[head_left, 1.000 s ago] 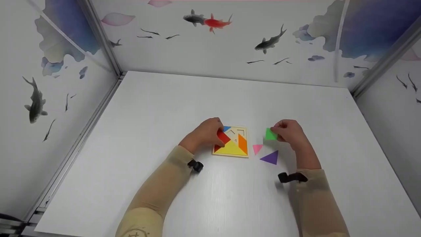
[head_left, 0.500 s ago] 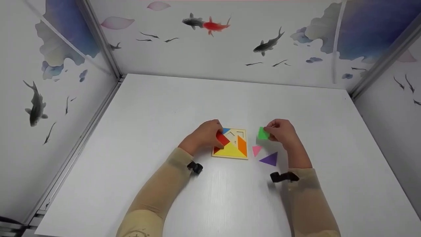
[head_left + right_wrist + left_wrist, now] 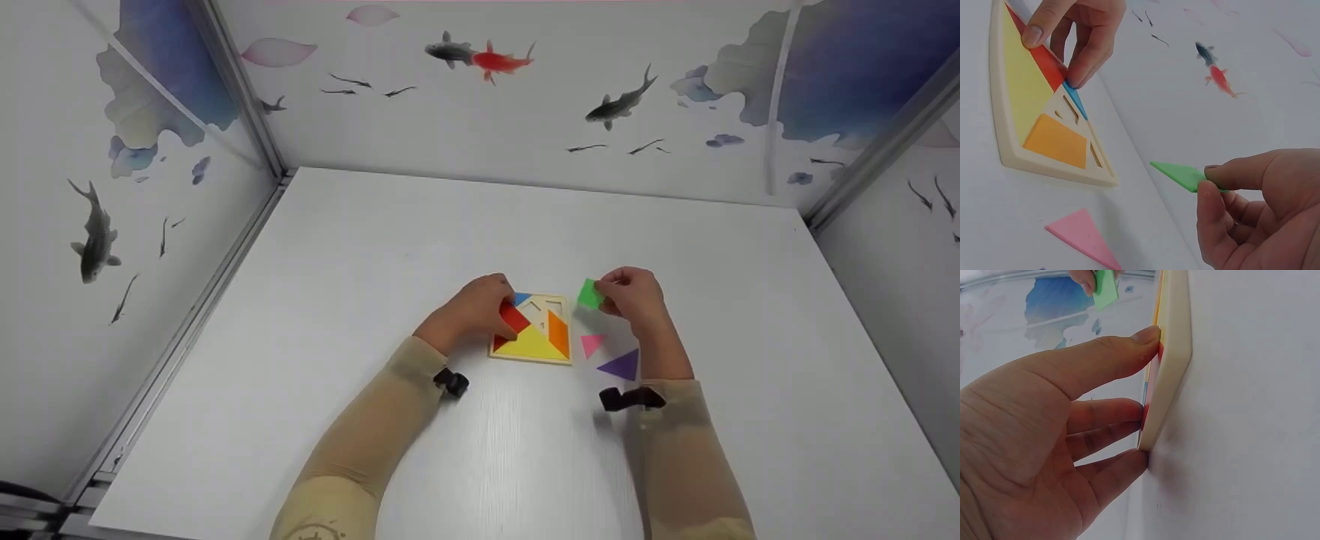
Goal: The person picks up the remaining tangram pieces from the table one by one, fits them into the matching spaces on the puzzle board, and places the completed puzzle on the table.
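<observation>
Near the table's middle lies a wooden tangram board (image 3: 532,361). Set in it are a yellow triangle (image 3: 532,346), an orange parallelogram (image 3: 557,335), a red piece (image 3: 513,318) and a blue piece (image 3: 520,298), partly hidden by fingers. Across its left side rests my left hand (image 3: 472,309), thumb and fingertips touching the pieces and edge. My right hand (image 3: 636,296) pinches a green square (image 3: 589,293) between thumb and index finger, raised above the table just right of the board. Several recesses show at the board's upper right.
A pink triangle (image 3: 591,345) and a purple triangle (image 3: 622,366) lie on the white table (image 3: 375,247), right of the board. Walls printed with fish (image 3: 502,60) enclose the back and sides. Each wrist carries a small black camera (image 3: 452,382).
My right hand has moved left with the green square, closer to the board, and the square has turned slightly. My left hand stays on the board.
</observation>
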Motion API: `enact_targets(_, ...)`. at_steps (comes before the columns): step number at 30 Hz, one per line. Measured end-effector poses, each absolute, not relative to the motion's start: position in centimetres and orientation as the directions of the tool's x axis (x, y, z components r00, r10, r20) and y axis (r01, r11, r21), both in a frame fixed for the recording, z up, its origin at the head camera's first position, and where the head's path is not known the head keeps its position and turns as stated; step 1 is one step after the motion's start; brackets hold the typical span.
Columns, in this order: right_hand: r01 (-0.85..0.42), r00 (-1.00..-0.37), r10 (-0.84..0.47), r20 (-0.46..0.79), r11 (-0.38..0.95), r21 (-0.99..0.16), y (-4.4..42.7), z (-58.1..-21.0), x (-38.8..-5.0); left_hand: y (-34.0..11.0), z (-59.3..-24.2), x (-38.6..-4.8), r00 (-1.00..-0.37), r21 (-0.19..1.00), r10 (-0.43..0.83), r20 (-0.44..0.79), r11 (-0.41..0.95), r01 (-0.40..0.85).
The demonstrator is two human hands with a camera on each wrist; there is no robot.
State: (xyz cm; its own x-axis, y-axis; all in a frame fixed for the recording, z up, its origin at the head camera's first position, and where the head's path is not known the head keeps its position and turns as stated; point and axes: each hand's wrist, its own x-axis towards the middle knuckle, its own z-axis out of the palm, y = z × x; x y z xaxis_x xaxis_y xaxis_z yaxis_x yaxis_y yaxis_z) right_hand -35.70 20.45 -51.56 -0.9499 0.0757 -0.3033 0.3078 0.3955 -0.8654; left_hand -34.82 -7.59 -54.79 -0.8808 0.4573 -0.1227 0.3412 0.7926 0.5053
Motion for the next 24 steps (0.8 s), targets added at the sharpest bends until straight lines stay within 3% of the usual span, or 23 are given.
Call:
enact_targets(11,0.352,-0.936,0.118,-0.332,0.309,-0.883,19.2,-52.7,-36.1,-7.4,-54.6,-34.5,-0.892,0.530,0.424,-0.158,0.799,0.285)
enact_targets(24,0.327,-0.945,0.095,-0.313,0.320,-0.889,17.7,-52.9,-36.5,-7.5,-54.7,-35.0,-0.890,0.517,0.435,-0.137,0.798,0.310)
